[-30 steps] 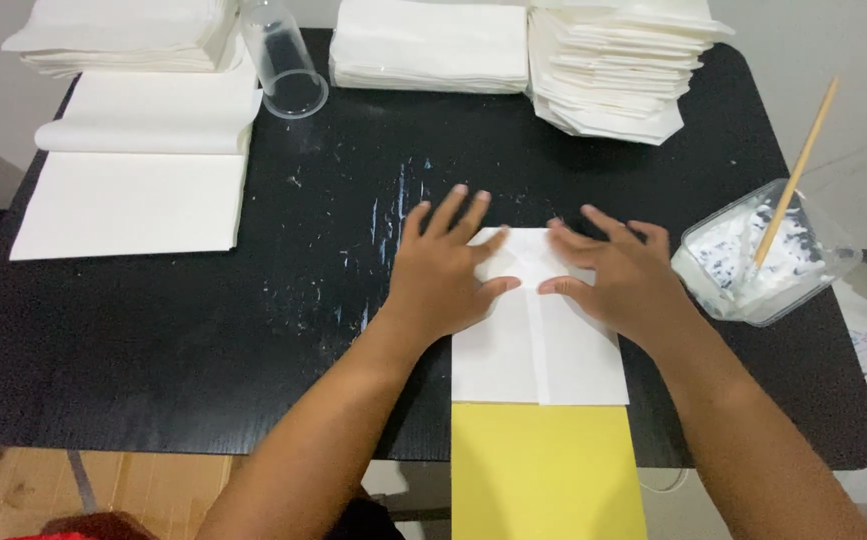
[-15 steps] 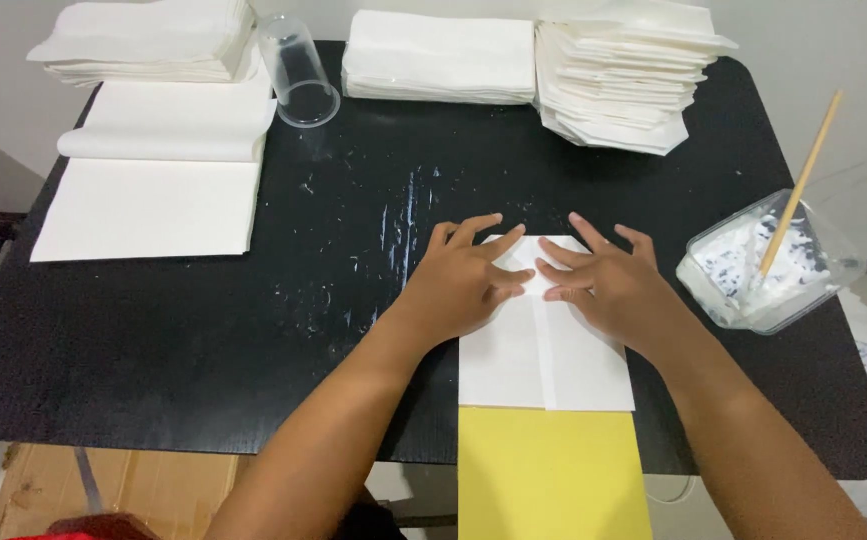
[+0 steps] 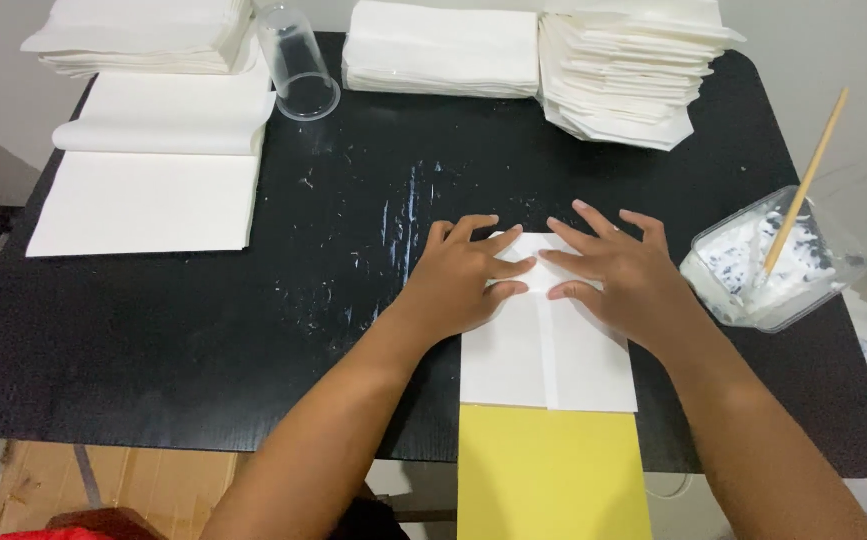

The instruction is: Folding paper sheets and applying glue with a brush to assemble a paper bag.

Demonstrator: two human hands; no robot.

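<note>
A paper-craft worktable: paper stacks and glue tub.

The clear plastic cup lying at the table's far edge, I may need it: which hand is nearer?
Left. The left hand lies below and right of the cup; the right hand presses the paper farther right.

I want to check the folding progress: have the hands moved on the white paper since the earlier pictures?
Yes. The left hand and right hand have drawn closer together over the centre seam of the white paper.
</note>
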